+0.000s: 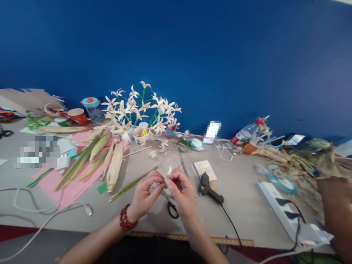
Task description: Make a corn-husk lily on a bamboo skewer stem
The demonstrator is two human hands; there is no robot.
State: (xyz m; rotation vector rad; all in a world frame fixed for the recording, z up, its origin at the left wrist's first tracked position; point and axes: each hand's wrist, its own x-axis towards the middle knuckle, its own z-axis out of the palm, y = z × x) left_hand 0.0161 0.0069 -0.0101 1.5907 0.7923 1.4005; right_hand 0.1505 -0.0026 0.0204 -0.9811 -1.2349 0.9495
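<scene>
Both my hands meet over the middle of the table. My right hand (181, 190) pinches a small cream-coloured petal (169, 171), its pale tip sticking up above the fingers. My left hand (148, 190) has thumb and fingertips pressed together right beside it; what lies between them is too small to make out. Below the hands are scissors (173, 211), their black handle partly hidden by my right hand. A green husk stalk (129, 187) lies to the left of my left hand. To the right rests a black glue gun (209, 189), near a white packet (205, 169).
Behind stand cream flowers (123, 109) on green stems in a paper cup (140, 136). Corn husks (114, 167) lie on pink paper (68, 183) at left. A power strip (283, 211), dry husks (299, 176) and another person's arm (337, 205) are at right.
</scene>
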